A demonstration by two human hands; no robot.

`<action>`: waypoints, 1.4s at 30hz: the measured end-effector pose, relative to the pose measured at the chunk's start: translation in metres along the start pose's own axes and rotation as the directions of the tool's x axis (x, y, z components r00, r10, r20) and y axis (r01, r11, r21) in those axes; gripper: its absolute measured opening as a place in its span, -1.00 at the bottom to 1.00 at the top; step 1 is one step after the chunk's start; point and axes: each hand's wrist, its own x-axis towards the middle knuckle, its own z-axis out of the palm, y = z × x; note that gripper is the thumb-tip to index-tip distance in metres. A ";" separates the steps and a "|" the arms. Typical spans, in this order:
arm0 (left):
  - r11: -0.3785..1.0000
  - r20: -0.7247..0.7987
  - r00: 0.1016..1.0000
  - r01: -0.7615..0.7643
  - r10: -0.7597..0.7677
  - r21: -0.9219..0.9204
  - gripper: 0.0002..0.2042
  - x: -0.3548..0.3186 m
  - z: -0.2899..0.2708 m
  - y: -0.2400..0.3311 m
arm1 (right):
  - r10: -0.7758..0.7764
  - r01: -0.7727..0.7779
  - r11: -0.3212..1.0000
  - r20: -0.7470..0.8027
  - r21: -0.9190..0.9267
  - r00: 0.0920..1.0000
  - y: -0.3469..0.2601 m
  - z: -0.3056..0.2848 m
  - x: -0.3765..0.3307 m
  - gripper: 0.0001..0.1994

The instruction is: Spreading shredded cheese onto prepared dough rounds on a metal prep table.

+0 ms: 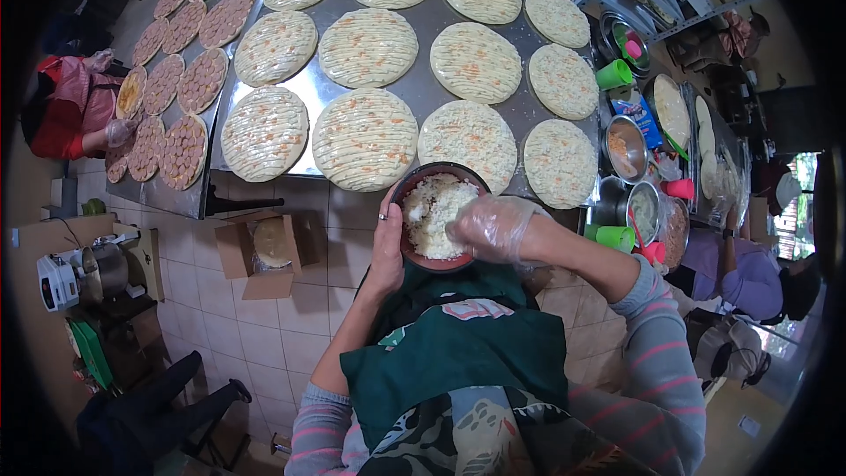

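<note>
My left hand [387, 242] is closed around the left side of a dark, round bowl [441, 265], held above my apron at the table's near edge. White crumbly grated cheese [432, 211] fills much of it. In a clear plastic glove, my right hand [498, 227] dips into the bowl's right side, its fingers curled into the cheese and partly hidden. Just beyond the bowl lies a round pizza base [467, 143] covered with white crumbs. To its left, another base [365, 139] carries pale sauce stripes and orange shreds; a crumb-covered base [560, 163] is to its right.
Several more topped bases cover the metal table [295, 159]. At left, a co-worker's gloved hand [121, 131] is beside sausage-topped pizzas [183, 152]. Metal bowls [626, 148] and green cups [614, 74] crowd the right edge. A cardboard box [236, 251] stands on the tiled floor.
</note>
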 end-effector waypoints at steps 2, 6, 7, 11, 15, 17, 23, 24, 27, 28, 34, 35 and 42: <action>0.994 -0.040 0.998 0.049 -0.053 -0.093 -0.48 0.000 -0.001 -0.001 | -0.070 0.106 0.976 -0.191 0.188 0.979 0.008 -0.005 0.005 -0.84; 0.998 -0.025 0.999 0.043 -0.045 -0.046 -0.48 0.001 0.003 0.003 | -0.074 0.213 0.948 -0.482 0.238 0.873 0.016 -0.009 0.008 -0.80; 0.998 -0.023 0.999 0.048 -0.049 -0.034 -0.48 0.000 0.005 0.004 | -0.036 0.088 0.990 -0.395 0.113 0.918 0.014 -0.010 0.009 -0.78; 0.997 -0.003 0.998 0.060 -0.060 -0.056 -0.47 0.001 0.009 0.006 | -0.076 -0.003 0.973 -0.333 -0.232 0.940 0.021 0.026 0.019 -0.76; 1.000 0.006 1.000 0.005 -0.005 -0.022 -0.46 0.002 0.010 0.003 | -0.045 0.057 0.998 -0.358 0.023 0.933 0.025 0.020 0.022 -0.79; 0.997 -0.002 0.999 0.037 -0.037 -0.073 -0.46 0.002 0.005 -0.002 | -0.043 0.113 0.982 -0.408 0.149 0.912 0.017 0.000 0.024 -0.82; 1.000 -0.038 0.999 0.005 -0.005 0.003 -0.46 0.002 0.010 0.006 | 0.001 -0.014 0.999 -0.335 -0.037 0.942 0.015 -0.007 0.015 -0.82; 1.000 -0.037 0.999 0.006 -0.006 0.002 -0.46 0.003 0.011 0.006 | 0.044 -0.086 0.981 -0.231 -0.173 0.972 0.006 -0.001 0.014 -0.77; 0.993 -0.008 0.996 -0.090 0.091 0.079 -0.46 0.006 0.016 0.004 | -0.017 -0.082 0.908 -0.231 -0.411 0.973 0.012 0.030 0.011 -0.61; 0.996 -0.036 0.997 -0.062 0.064 0.059 -0.46 0.005 0.016 0.000 | 0.101 -0.127 0.962 -0.118 -0.243 0.988 0.006 0.019 0.009 -0.57; 0.997 -0.040 0.999 -0.027 0.030 0.079 -0.47 0.011 0.020 -0.007 | 0.061 -0.070 0.959 0.042 0.276 0.997 0.032 0.054 0.016 -0.54; 0.999 -0.033 0.999 0.004 -0.003 0.052 -0.47 0.013 0.021 -0.008 | 0.064 -0.073 0.958 0.041 0.279 0.997 0.035 0.054 0.015 -0.54; 0.998 0.023 0.998 0.053 -0.054 0.020 -0.47 0.057 0.041 -0.003 | 0.042 0.065 0.794 -0.162 0.604 0.986 0.081 0.017 0.008 -0.73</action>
